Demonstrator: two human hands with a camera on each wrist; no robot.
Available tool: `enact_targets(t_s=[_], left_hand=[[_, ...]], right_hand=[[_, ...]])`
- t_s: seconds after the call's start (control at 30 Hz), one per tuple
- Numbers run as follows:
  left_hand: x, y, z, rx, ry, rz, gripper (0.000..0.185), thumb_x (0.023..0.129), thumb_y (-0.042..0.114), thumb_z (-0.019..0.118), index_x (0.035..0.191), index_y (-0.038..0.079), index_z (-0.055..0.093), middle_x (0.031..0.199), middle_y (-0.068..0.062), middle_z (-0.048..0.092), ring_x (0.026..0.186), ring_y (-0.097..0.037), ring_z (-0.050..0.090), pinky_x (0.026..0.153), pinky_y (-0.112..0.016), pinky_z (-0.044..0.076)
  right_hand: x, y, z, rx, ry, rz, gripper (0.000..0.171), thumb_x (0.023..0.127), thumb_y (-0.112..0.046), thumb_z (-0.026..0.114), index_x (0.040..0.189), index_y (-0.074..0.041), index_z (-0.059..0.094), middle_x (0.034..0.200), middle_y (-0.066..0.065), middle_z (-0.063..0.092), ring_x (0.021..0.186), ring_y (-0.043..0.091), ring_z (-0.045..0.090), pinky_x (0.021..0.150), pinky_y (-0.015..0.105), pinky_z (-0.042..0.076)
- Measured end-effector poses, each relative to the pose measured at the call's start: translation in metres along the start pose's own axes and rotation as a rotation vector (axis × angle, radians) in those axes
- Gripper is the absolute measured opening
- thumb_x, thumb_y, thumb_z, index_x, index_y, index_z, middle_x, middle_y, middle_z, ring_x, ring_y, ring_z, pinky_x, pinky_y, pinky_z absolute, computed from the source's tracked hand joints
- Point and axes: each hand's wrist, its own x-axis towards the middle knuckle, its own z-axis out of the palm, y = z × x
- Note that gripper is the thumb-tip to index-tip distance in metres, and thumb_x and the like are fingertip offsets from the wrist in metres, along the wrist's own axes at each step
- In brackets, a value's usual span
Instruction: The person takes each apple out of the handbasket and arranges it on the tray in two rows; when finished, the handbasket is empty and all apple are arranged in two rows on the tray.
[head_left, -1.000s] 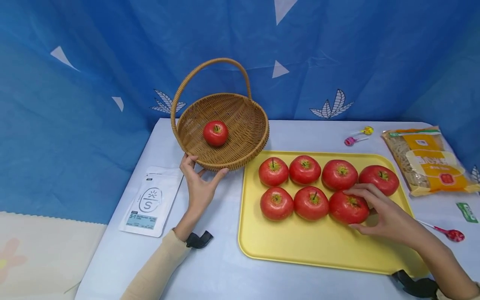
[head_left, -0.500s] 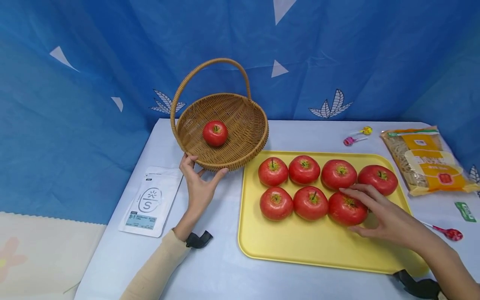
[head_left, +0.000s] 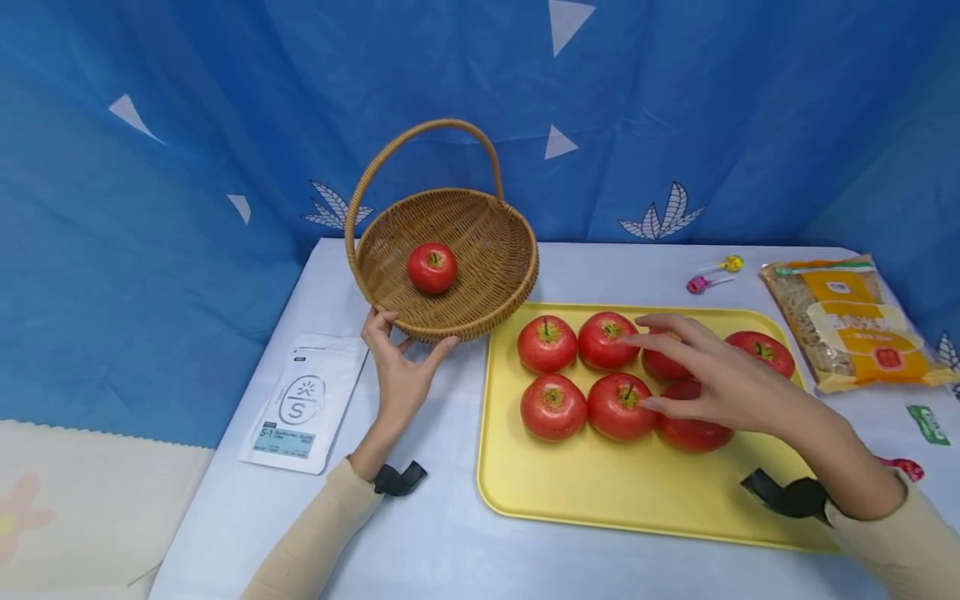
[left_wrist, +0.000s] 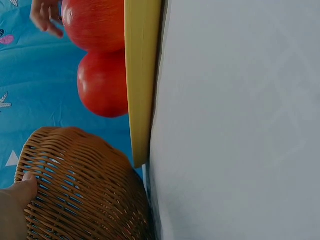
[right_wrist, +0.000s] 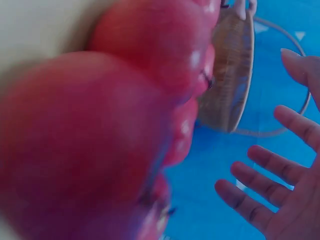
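Note:
My left hand holds the near rim of a brown wicker basket, which tilts toward me with its arched handle up. The thumb presses the woven outside in the left wrist view. Inside the basket lies one red apple. To the right, a yellow tray bears several red apples in two rows. Over the right part of these rows hovers my right hand, its fingers spread and holding nothing. It partly hides an apple in the front row and others behind.
A white coffee pouch lies left of my left arm. Beyond the tray are a yellow lollipop and a pink lollipop. A noodle bag, a green wrapper and a red lollipop lie at the right. A blue curtain hangs behind.
My right hand has come off the rightmost front-row apple, rising and moving left over the apples. The left hand and basket have stayed in place.

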Motion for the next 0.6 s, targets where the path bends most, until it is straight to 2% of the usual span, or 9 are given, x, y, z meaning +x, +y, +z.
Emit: enact_targets(t_s=[0.2,0.3,0.4,0.53,0.6], left_hand=[[0.002,-0.001,0.001,-0.002,-0.003,0.013,0.077,0.078,0.011,0.083,0.125,-0.01,0.026,0.15,-0.028,0.011,0.138,-0.035,0.031,0.099,-0.054,0.045],[0.003,0.0,0.001,-0.003,-0.002,0.019,0.077,0.078,0.011,0.083,0.126,-0.01,0.026,0.149,-0.029,0.011,0.138,-0.035,0.031,0.098,-0.054,0.045],[0.003,0.0,0.0,-0.006,-0.002,0.018,0.076,0.078,0.009,0.083,0.124,-0.01,0.026,0.149,-0.03,0.011,0.138,-0.04,0.031,0.097,-0.056,0.045],[0.0,0.0,-0.001,-0.009,-0.004,0.01,0.076,0.077,0.007,0.083,0.124,-0.009,0.026,0.151,-0.031,0.008,0.138,-0.045,0.031,0.096,-0.058,0.045],[0.001,-0.001,-0.002,-0.01,-0.001,0.012,0.076,0.077,0.007,0.083,0.125,-0.008,0.026,0.151,-0.031,0.008,0.138,-0.044,0.032,0.097,-0.057,0.045]], right_hand=[[0.048,-0.013,-0.001,0.036,-0.083,-0.065,0.07,0.079,-0.041,0.081,0.141,-0.031,0.048,0.146,0.006,0.041,0.128,0.027,0.047,0.085,0.048,0.056],[0.073,-0.018,-0.003,0.059,-0.097,-0.099,0.067,0.082,-0.045,0.077,0.141,-0.033,0.047,0.147,0.003,0.04,0.131,0.025,0.044,0.088,0.047,0.056],[0.101,-0.021,-0.006,0.077,-0.101,-0.143,0.065,0.084,-0.045,0.075,0.141,-0.031,0.049,0.146,0.004,0.042,0.131,0.025,0.044,0.091,0.047,0.054],[0.142,-0.022,-0.008,0.116,-0.092,-0.216,0.065,0.084,-0.037,0.078,0.141,-0.025,0.05,0.141,0.006,0.045,0.128,0.024,0.047,0.097,0.046,0.051],[0.166,-0.022,-0.007,0.14,-0.086,-0.252,0.066,0.084,-0.033,0.078,0.141,-0.021,0.049,0.139,0.008,0.046,0.127,0.024,0.047,0.101,0.045,0.048]])
